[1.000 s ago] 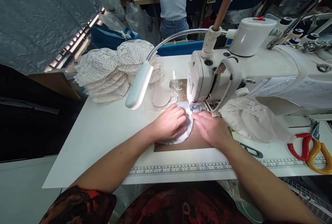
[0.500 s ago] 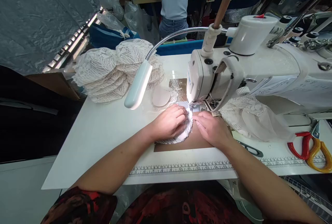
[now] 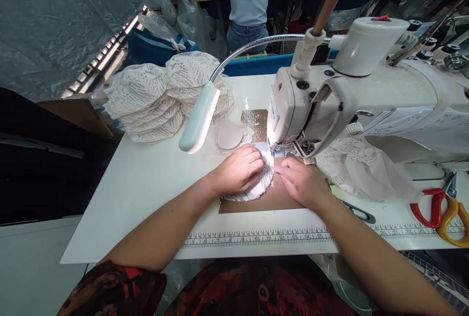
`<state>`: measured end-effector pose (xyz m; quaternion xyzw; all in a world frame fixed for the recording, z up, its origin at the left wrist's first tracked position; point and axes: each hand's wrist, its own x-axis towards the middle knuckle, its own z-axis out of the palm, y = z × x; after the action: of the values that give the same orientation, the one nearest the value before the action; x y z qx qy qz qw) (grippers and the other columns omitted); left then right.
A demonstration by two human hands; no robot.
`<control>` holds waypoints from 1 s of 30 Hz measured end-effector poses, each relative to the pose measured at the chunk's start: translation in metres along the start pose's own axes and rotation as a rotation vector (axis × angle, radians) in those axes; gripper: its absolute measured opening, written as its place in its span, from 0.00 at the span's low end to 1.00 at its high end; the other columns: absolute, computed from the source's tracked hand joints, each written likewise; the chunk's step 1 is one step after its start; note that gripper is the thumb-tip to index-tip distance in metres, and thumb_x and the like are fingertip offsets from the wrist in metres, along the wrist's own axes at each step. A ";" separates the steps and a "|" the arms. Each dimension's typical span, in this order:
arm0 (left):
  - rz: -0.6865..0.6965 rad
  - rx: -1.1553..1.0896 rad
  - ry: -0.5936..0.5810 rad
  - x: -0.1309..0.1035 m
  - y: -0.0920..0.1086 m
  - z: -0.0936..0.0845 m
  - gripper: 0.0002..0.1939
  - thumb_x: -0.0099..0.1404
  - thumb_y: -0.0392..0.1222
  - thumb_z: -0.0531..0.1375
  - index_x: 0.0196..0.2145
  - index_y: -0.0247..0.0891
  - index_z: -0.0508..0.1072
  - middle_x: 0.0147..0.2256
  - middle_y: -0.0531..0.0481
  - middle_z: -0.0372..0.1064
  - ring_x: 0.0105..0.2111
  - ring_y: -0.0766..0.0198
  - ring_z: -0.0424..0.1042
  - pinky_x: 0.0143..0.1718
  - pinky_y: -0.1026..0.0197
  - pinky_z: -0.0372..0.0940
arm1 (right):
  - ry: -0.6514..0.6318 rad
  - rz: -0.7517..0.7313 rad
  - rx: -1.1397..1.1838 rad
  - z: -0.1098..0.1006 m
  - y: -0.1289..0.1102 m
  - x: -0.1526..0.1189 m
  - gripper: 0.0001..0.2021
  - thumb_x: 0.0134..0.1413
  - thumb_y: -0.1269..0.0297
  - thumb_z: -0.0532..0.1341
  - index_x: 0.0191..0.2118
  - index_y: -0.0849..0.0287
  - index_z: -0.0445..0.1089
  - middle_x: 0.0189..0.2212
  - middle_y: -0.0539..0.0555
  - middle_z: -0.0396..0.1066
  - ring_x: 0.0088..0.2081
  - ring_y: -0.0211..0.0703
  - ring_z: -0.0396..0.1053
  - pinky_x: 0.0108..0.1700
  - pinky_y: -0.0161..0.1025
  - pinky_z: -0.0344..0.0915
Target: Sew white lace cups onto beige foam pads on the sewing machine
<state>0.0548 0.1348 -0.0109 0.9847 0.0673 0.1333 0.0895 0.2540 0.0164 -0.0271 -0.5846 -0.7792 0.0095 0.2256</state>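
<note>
Head view shows the right hand (image 3: 308,184) eased slightly back from the sewing machine (image 3: 284,106), left hand (image 3: 239,170) resting on the lace-edged piece (image 3: 265,184) at centre, its edge still there; whether either pinches, I cannot tell.

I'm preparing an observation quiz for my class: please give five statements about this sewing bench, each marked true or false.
1. The left hand rests on the lace piece. True.
2. The right hand grips the scissors. False: its fingertips are by the lace piece's edge.
3. The lace stacks are left of the sewing machine. True.
4. The lamp has a straight neck. False: the neck arches.
5. A printed ruler runs along the bench's front. True.
</note>
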 end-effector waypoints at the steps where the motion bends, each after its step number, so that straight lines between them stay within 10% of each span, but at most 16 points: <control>1: 0.007 0.003 -0.001 0.000 0.000 0.000 0.11 0.70 0.39 0.51 0.38 0.34 0.72 0.34 0.42 0.67 0.38 0.57 0.64 0.46 0.52 0.61 | -0.006 0.002 0.001 0.000 0.000 0.000 0.15 0.57 0.76 0.54 0.40 0.59 0.78 0.30 0.53 0.71 0.28 0.36 0.61 0.28 0.35 0.52; 5: 0.032 0.019 -0.007 -0.002 -0.001 0.000 0.16 0.71 0.40 0.51 0.51 0.36 0.71 0.35 0.43 0.67 0.39 0.56 0.65 0.47 0.50 0.60 | -0.028 0.015 0.011 -0.001 0.001 0.000 0.16 0.57 0.76 0.53 0.40 0.59 0.78 0.30 0.53 0.72 0.28 0.37 0.63 0.28 0.35 0.52; 30: -0.022 -0.029 0.030 -0.001 0.008 0.003 0.15 0.70 0.38 0.52 0.48 0.32 0.74 0.39 0.40 0.71 0.43 0.55 0.69 0.53 0.46 0.59 | -0.111 0.095 -0.166 -0.001 -0.009 0.005 0.16 0.57 0.75 0.54 0.44 0.58 0.76 0.32 0.54 0.72 0.33 0.42 0.63 0.31 0.38 0.51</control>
<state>0.0552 0.1258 -0.0126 0.9805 0.0775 0.1479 0.1040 0.2455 0.0183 -0.0215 -0.6363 -0.7599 -0.0121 0.1324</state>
